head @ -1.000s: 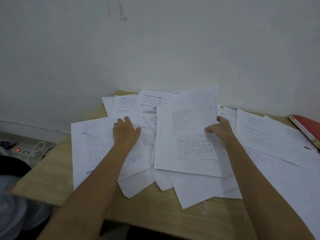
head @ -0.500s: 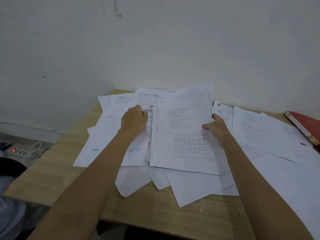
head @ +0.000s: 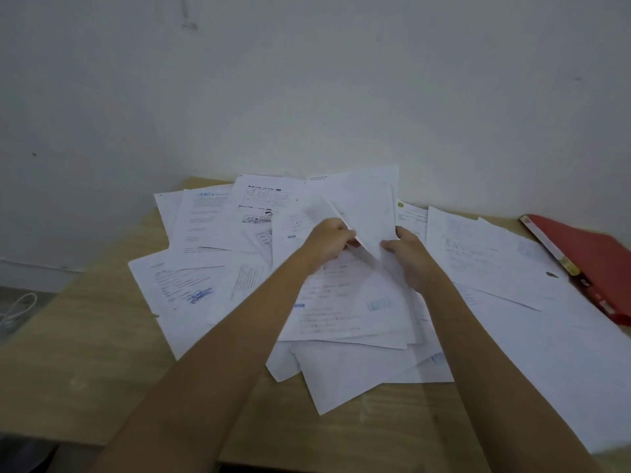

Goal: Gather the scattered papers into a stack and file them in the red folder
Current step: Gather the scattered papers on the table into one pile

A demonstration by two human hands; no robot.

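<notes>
Several white printed papers (head: 211, 230) lie scattered and overlapping across the wooden table (head: 85, 370). My left hand (head: 329, 242) and my right hand (head: 408, 256) meet at the pile's middle, both gripping a bunch of sheets (head: 368, 213) lifted and tilted up toward the wall. More papers (head: 495, 261) spread out to the right. The red folder (head: 587, 257) lies closed at the table's far right, partly under the papers' edge.
A white wall stands right behind the table. The table's left and front edges are close to the pile. A white cable (head: 17, 308) lies on the floor to the left.
My left hand left the sheets on the left and came to the middle, beside my right hand. Together they have raised a bunch of papers off the pile.
</notes>
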